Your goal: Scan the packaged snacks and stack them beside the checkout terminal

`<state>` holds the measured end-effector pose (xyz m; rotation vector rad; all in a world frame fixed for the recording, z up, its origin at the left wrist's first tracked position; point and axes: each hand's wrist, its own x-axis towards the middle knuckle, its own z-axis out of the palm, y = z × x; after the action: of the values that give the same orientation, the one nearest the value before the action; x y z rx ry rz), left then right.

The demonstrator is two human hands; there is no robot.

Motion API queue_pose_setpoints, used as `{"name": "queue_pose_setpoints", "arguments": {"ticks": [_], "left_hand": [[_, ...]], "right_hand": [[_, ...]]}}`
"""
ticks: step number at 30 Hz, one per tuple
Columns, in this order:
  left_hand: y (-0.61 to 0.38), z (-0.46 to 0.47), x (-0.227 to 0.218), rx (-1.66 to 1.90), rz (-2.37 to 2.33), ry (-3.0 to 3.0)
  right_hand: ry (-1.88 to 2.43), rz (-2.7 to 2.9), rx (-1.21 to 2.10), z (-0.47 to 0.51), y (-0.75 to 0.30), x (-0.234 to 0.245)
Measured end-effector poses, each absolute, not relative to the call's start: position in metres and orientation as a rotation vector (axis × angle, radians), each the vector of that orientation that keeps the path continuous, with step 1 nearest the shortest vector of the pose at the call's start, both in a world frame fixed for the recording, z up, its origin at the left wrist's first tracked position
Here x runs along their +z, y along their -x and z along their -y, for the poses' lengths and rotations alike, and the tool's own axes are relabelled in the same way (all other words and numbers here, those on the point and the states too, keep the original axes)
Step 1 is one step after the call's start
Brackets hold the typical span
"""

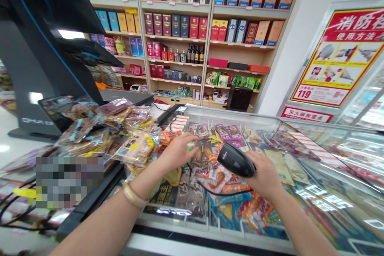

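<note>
My right hand [265,172] is wrapped round a black barcode scanner [235,160], its head tilted up and to the left. A dark cable [225,194] curves below the scanner. My left hand [180,152] is held out with its fingers apart and nothing in them, and a gold-coloured bracelet [134,196] circles that wrist. Beneath both hands are several orange snack packets [231,184]; whether they lie on or under the glass I cannot tell. Close by my left hand, a clear packet with a yellow label [135,148] lies on a heap of bagged snacks [87,128].
A glass-topped chest [324,168] full of colourful packets stretches to the right. A dark checkout screen on its stand [39,72] rises at the left. Shelves [177,8] of boxes and bottles line the back wall. A red and yellow poster [339,56] hangs at the right.
</note>
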<state>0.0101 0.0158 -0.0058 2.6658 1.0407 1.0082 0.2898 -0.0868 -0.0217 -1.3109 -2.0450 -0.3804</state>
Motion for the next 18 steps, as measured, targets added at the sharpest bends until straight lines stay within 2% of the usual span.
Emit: {"name": "queue_pose_setpoints", "arguments": {"ticks": [2, 6, 15, 18], "left_hand": [[-0.017, -0.009, -0.011, 0.796, -0.786, -2.631], [-0.020, -0.001, -0.020, 0.517, -0.651, -2.630], [-0.020, -0.004, -0.023, 0.441, -0.767, -2.510], [-0.021, -0.003, -0.018, 0.519, -0.775, -2.375]], "right_hand": [[1.328, 2.034, -0.364, 0.087, -0.289, -0.022], [1.333, 2.032, -0.351, 0.088, -0.288, -0.021], [1.336, 2.026, -0.353, 0.087, -0.288, -0.022], [1.335, 2.013, -0.353, 0.088, -0.287, -0.021]]}}
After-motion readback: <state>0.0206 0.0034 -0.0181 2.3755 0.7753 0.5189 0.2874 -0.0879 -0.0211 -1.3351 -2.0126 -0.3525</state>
